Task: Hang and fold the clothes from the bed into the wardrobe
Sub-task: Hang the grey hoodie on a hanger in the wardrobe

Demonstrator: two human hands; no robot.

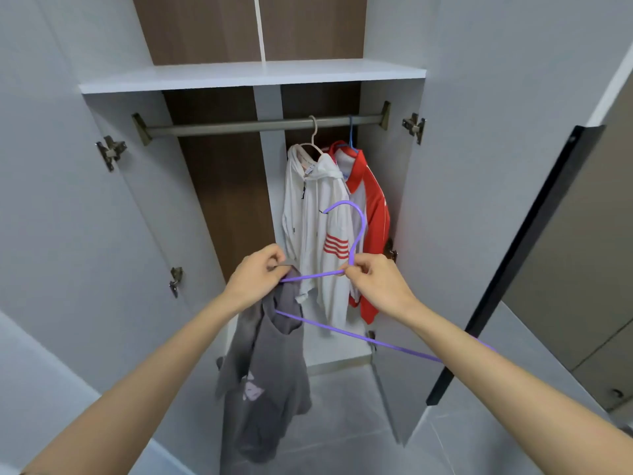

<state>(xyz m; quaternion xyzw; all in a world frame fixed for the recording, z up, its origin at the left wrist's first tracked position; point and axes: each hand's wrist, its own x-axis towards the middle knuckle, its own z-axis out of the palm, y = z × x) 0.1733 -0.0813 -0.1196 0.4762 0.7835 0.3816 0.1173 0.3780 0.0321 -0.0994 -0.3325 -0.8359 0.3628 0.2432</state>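
Our left hand (257,274) pinches the grey sweatshirt (267,371) by its neckline against the left tip of the purple hanger (315,275). Our right hand (376,286) pinches the hanger's neck under the hook, probably to steady it while we feed the shoulder on. The sweatshirt hangs limp, near centre, in front of the open wardrobe, pale print showing, not yet seated. Likely target is the rail (239,127), left of the white hooded jacket (318,217) and red jacket (375,200).
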